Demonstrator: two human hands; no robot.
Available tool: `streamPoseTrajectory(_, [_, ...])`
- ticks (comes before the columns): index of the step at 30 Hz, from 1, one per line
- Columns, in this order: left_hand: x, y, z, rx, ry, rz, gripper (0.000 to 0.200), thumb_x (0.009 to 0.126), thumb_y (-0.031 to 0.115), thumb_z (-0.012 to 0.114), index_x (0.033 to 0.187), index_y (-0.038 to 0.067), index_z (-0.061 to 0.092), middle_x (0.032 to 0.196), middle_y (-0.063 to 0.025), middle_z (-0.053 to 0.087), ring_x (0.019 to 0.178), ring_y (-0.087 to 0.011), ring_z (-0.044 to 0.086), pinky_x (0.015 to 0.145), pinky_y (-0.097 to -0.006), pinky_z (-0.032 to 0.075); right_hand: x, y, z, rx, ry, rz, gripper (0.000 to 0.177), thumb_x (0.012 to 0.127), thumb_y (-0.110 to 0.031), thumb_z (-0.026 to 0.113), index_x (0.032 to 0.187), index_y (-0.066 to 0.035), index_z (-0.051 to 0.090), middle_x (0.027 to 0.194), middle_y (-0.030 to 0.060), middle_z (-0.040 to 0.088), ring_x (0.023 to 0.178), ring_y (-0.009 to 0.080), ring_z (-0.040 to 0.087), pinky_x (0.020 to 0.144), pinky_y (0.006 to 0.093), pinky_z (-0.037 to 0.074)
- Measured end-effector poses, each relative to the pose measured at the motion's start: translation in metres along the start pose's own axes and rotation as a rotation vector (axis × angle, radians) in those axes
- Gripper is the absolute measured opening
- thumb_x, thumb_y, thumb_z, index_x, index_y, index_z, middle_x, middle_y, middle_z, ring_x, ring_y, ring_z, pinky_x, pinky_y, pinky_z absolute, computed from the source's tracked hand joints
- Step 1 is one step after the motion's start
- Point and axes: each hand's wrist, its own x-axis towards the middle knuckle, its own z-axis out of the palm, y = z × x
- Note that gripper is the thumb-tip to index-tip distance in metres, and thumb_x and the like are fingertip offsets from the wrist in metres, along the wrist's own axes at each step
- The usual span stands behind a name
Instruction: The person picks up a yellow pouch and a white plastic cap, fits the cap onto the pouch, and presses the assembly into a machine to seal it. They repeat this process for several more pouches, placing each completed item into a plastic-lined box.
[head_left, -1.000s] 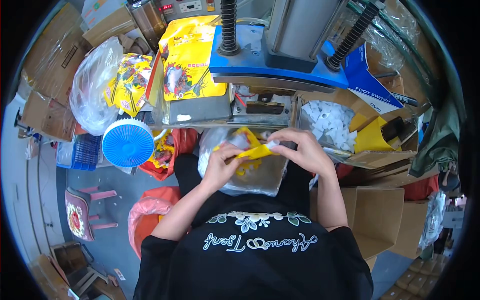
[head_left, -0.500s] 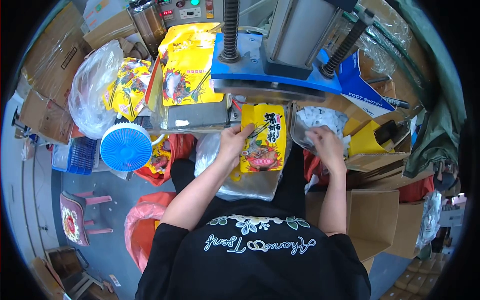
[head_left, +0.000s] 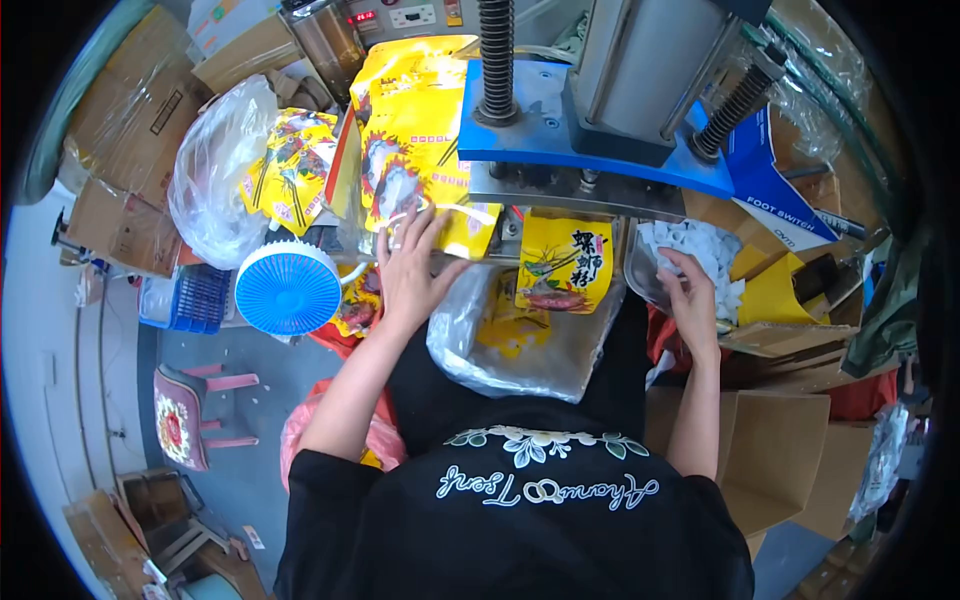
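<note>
Fan [head_left: 288, 288]: round, ribbed blue plastic, just left of the left hand.
Left hand [head_left: 408, 268]: grip released, palm flat, fingers spread on the pouch stack; I'd press lightly, since the film looks slippery.
Pouch stack [head_left: 415, 140]: glossy yellow printed film, flat sheets, left of the press plate [head_left: 520, 130].
Pouch [head_left: 565, 262]: same film, lying flat under the blue plate, between the hands.
Right hand [head_left: 688, 288]: fingers curled in the white pieces [head_left: 700, 245]; I cannot tell whether it's grasping one; best kept clear of the plate.
</note>
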Motion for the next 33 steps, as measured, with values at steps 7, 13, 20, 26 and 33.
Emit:
streamPoseTrajectory(7, [-0.014, 0.039, -0.028, -0.876, -0.057, -0.447, 0.015, 0.079, 0.002, 0.070, 0.095, 0.002, 0.073, 0.083, -0.0050, 0.069, 0.083, -0.0146, 0.064, 0.083, -0.0321, 0.047, 0.002, -0.052, 0.015, 0.207, -0.031, 0.094, 0.019, 0.084, -0.004, 0.071, 0.103, -0.001, 0.064, 0.094, 0.0050, 0.070, 0.086, 0.0106, 0.063, 0.079, 0.0250, 0.049])
streamPoseTrajectory(13, [-0.046, 0.076, 0.010, -0.972, -0.255, -0.239, 0.017, 0.080, -0.001, 0.070, 0.096, -0.001, 0.072, 0.080, -0.0051, 0.067, 0.074, -0.0117, 0.061, 0.068, -0.0267, 0.047, -0.007, -0.092, 0.033, 0.105, -0.308, -0.137, 0.021, 0.083, -0.014, 0.074, 0.097, -0.002, 0.066, 0.098, 0.0069, 0.070, 0.093, 0.0177, 0.068, 0.082, 0.0303, 0.051])
streamPoseTrajectory(20, [-0.038, 0.087, 0.020, -1.125, -0.431, -0.456, 0.022, 0.090, 0.017, 0.068, 0.094, -0.005, 0.071, 0.081, -0.0056, 0.069, 0.071, -0.0078, 0.060, 0.065, -0.0257, 0.048, 0.003, -0.069, 0.049, 0.438, -0.393, 0.113, 0.034, 0.084, -0.010, 0.073, 0.114, -0.001, 0.062, 0.106, 0.0085, 0.070, 0.093, 0.0149, 0.066, 0.083, 0.0312, 0.052])
streamPoseTrajectory(26, [0.005, 0.109, 0.041, -1.503, -0.234, -0.852, 0.025, 0.091, 0.015, 0.069, 0.091, -0.010, 0.070, 0.082, -0.0103, 0.072, 0.067, -0.0104, 0.065, 0.060, -0.0253, 0.050, 0.014, -0.052, 0.013, -0.276, 0.121, -0.009, 0.034, 0.087, -0.027, 0.070, 0.113, -0.006, 0.067, 0.103, 0.0152, 0.071, 0.091, 0.0267, 0.070, 0.076, 0.0368, 0.053])
streamPoseTrajectory(33, [0.015, 0.103, 0.057, -1.692, -0.295, -0.972, 0.020, 0.091, 0.013, 0.068, 0.090, -0.007, 0.070, 0.086, -0.0109, 0.072, 0.070, -0.0127, 0.066, 0.063, -0.0264, 0.052, 0.002, -0.005, -0.006, -0.654, 0.029, 0.018, 0.019, 0.082, -0.018, 0.070, 0.099, -0.008, 0.069, 0.098, 0.0113, 0.066, 0.088, 0.0345, 0.065, 0.076, 0.0429, 0.050])
